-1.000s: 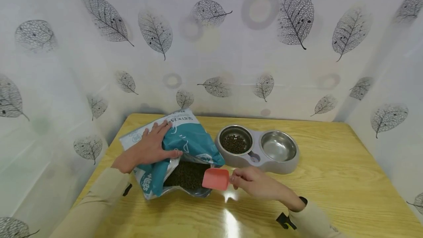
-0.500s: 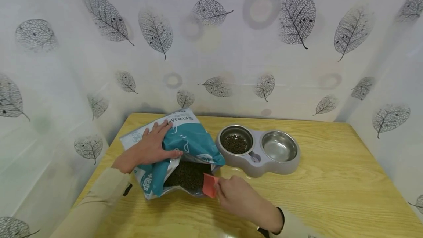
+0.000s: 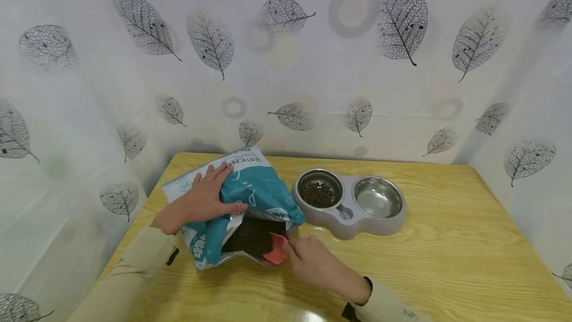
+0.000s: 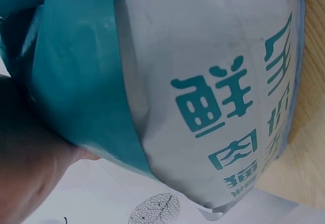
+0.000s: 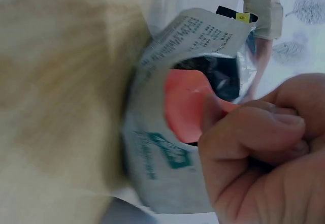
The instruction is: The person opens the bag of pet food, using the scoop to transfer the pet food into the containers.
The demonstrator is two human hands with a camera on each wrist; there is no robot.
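A teal and white pet food bag [image 3: 261, 185] lies on its side, its mouth facing the front right, with brown kibble [image 3: 250, 236] visible inside. Across the top of the bag rests my left hand [image 3: 203, 201], fingers spread and thumb extended toward the opening. My right hand [image 3: 315, 265] grips the handle of a red scoop [image 3: 278, 250], whose blade is at the bag's mouth, against the kibble. In the right wrist view the curled fingers hide most of the handle, and the scoop [image 5: 187, 104] covers part of the opening.
Behind and right of the bag stands a grey double bowl holder [image 3: 348, 227]. Its left steel bowl [image 3: 320, 189] contains some kibble; the right steel bowl [image 3: 377, 198] shows bare metal. The wooden table [image 3: 456, 242] meets a leaf-patterned curtain at its back and sides.
My right hand has moved left and toward the front, turning the scoop and taking its blade into the bag's mouth. The left hand and the bag have stayed put.
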